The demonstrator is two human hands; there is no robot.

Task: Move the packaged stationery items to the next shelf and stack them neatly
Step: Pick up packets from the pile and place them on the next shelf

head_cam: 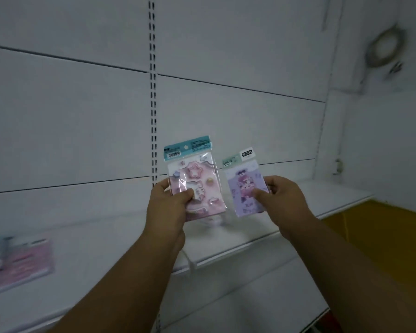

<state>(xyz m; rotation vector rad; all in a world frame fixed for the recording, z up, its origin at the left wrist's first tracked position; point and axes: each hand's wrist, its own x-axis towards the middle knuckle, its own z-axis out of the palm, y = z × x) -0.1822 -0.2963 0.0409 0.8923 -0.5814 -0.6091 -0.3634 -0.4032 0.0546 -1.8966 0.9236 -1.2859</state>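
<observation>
My left hand grips a pink packaged stationery item with a teal header card and a barcode, held upright above the white shelf. Beside it, my right hand holds a smaller purple packaged item with a pale green header, also upright and facing me. The two packets sit side by side, a small gap apart. At the far left, a blurred stack of pink and teal packets lies flat on the shelf section to the left.
A slotted metal upright divides the white back panel into left and right bays. A lower shelf runs beneath. A yellow surface shows at the right. A round fixture sits on the right wall.
</observation>
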